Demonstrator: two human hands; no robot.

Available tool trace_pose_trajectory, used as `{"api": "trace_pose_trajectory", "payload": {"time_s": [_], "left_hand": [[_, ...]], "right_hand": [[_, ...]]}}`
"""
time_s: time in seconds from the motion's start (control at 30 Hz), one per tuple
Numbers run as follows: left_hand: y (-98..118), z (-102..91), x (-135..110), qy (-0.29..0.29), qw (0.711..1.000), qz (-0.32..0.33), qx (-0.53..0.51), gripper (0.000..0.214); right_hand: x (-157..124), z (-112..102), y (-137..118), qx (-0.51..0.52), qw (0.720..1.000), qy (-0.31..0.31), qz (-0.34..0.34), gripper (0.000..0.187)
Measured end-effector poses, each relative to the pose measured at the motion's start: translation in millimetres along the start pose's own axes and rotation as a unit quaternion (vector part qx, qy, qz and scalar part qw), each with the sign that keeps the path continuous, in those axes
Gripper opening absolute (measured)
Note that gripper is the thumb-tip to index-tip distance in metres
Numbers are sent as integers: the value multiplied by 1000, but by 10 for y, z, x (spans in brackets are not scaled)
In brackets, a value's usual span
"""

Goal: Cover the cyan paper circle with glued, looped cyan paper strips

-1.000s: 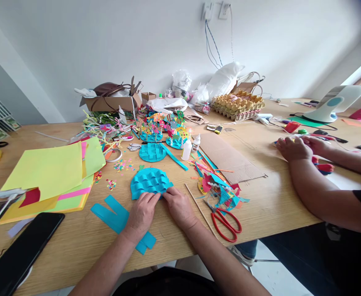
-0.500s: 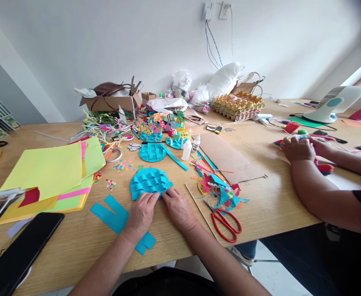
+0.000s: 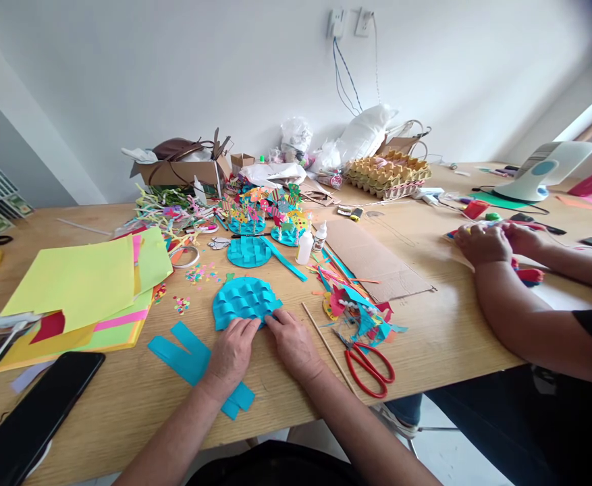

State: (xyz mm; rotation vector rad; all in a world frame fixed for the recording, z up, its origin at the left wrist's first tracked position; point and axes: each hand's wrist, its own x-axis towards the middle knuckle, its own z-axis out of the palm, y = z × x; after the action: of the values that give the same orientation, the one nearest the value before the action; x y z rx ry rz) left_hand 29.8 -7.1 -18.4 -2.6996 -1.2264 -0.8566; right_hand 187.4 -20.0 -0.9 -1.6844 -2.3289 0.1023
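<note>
A rounded blue piece of woven paper strips (image 3: 248, 298) lies flat on the table before me. My left hand (image 3: 235, 347) and my right hand (image 3: 291, 341) both grip its near edge, fingers bent and close together. The fingertips hide part of that edge. Loose blue paper strips (image 3: 187, 361) lie crossed under and beside my left forearm. To the right of my right hand are a thin wooden stick (image 3: 329, 347) and red-handled scissors (image 3: 371, 370). Farther back is another woven blue paper disc (image 3: 249, 252), with a strip sticking out.
Coloured paper sheets (image 3: 73, 273) and a black phone (image 3: 37, 418) are at left. White glue bottles (image 3: 304, 247), paper scraps (image 3: 361, 314) and a cardboard sheet (image 3: 377, 260) lie right of centre. Another person's hands (image 3: 485, 243) work at far right. Egg trays (image 3: 387, 175) stand behind.
My hands stay at the near edge of the woven blue paper, with hardly any visible movement. The camera view has shifted very slightly.
</note>
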Motion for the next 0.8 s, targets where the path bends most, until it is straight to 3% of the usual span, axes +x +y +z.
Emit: {"api": "trace_pose_trajectory", "payload": {"time_s": [0.17,0.3,0.43,0.57,0.67,0.8], "left_hand": [[8,-38,33,-4,1000,-7,-26,34],[-15,-186,43,37,997,-37,-55,30],[-78,-354,-78,41,996,-56,-59,24],[-125,-397,-221,14,998,-50,-30,21],[-127,-364,-235,-3,999,-39,-5,18],[-103,-319,-170,-42,998,-49,23,16]], "right_hand": [[5,-15,-13,12,1000,1,-4,21],[-26,-79,-7,33,999,16,10,24],[-192,-275,78,8,993,25,112,23],[-438,-520,216,-52,972,-51,225,13],[-564,-590,262,-91,963,-96,236,12],[-592,-528,248,-104,959,-119,234,19]]}}
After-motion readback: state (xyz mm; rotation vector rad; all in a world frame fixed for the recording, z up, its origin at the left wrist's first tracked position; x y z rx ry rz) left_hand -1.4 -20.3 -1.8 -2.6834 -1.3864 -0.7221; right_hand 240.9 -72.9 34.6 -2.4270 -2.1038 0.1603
